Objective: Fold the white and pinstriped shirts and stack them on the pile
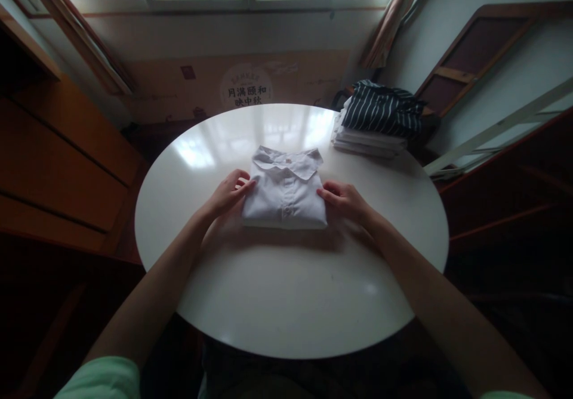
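A white collared shirt [286, 199], folded into a neat rectangle, lies on the white oval table with its collar toward the window. Its button placket runs down the middle of the upper face. My left hand [229, 193] grips the shirt's left edge, the thumb on top of the cloth and the other fingers bent at the side. On the opposite edge, my right hand [344, 199] holds the cloth in the same way, thumb uppermost. The undersides of the fingers are partly hidden by the shirt.
The glossy table [286, 303] reflects the window. At its far right edge stands a stack of folded white clothes [369, 141] with a black-and-white striped garment [380, 109] on top. A wooden cabinet [58, 160] is on the left; a large printed cardboard panel [165, 85] stands behind the table.
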### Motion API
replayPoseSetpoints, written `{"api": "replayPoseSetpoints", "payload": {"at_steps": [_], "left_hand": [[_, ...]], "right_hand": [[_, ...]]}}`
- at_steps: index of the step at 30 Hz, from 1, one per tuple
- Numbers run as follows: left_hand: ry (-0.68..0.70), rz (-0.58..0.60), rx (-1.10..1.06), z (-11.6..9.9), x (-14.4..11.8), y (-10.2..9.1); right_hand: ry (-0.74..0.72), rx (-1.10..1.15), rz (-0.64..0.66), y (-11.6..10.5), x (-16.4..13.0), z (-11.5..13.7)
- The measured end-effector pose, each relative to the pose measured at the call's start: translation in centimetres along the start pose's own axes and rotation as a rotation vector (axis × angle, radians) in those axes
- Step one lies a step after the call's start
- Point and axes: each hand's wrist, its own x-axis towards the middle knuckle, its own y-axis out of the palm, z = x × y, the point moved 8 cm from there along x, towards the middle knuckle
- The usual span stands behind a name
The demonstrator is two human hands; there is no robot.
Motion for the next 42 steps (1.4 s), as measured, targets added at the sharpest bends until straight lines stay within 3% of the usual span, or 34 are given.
{"api": "replayPoseSetpoints", "payload": {"at_steps": [6, 11, 17, 22, 27, 30, 32, 37, 39, 42], "left_hand": [[-0.012, -0.121, -0.002, 0.7, 0.5, 0.1], [0.026, -0.093, -0.132, 1.3, 1.1, 0.5], [-0.053, -0.174, -0.257, 1.7, 1.1, 0.3], [-0.095, -0.195, -0.348, 1.9, 1.1, 0.7], [-0.214, -0.238, -0.485, 2.7, 0.8, 0.4], [-0.31, -0.176, -0.581, 2.9, 0.6, 0.9], [-0.33, -0.093, -0.66, 2.5, 0.4, 1.6], [-0.208, 0.087, -0.788, 0.2, 0.0, 2.5], [-0.155, 0.081, -0.788, -0.4, -0.1, 2.1], [-0.103, 0.04, -0.797, -0.8, -0.1, 1.3]], "right_hand": [[-0.045, 0.078, -0.073, -0.2, 0.4, -0.1], [-0.09, 0.211, -0.119, -0.2, 0.6, -0.1], [0.075, 0.18, -0.196, 0.1, 1.0, -1.6], [0.053, 0.158, -0.232, 0.3, 1.0, -1.4], [0.198, 0.38, -0.27, 0.8, 0.8, -2.3], [0.313, 0.567, -0.292, 1.2, 0.3, -2.8], [0.35, 0.683, -0.253, 1.6, 0.2, -2.6], [0.287, 0.9, 0.038, 2.7, 0.0, -0.8], [0.231, 0.896, 0.07, 2.3, -0.1, -0.4], [0.154, 0.867, 0.017, 1.3, 0.0, -0.2]]}}
